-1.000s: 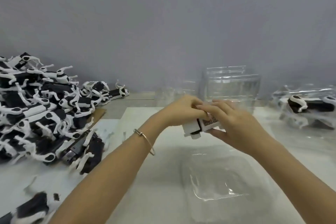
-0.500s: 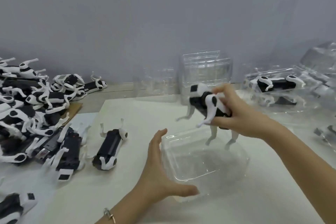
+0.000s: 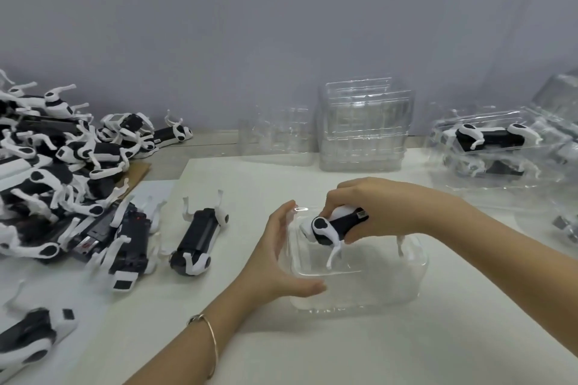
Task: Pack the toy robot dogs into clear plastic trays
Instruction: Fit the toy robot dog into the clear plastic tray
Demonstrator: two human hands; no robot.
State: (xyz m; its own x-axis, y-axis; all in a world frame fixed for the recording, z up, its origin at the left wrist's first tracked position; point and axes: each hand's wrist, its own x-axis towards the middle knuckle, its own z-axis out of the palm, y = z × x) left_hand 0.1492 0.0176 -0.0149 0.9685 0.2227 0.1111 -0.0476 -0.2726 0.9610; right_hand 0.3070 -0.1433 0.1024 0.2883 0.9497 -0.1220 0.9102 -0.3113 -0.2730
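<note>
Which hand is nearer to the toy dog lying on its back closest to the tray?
Left. The left hand is at the tray, just right of that dog; the right hand holds another dog farther right.

Left hand point(image 3: 279, 259) flat, fingers straight, palm facing right. Right hand point(image 3: 386, 208) knuckles up, fingers curled in grip.

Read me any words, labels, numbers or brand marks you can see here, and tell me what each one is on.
Nothing here is legible.
Sticker on the dog held in the right hand: too small and blurred to read.
Red marks on the dog by the pile: blurred, unreadable.
Clear tray: no print visible.
</note>
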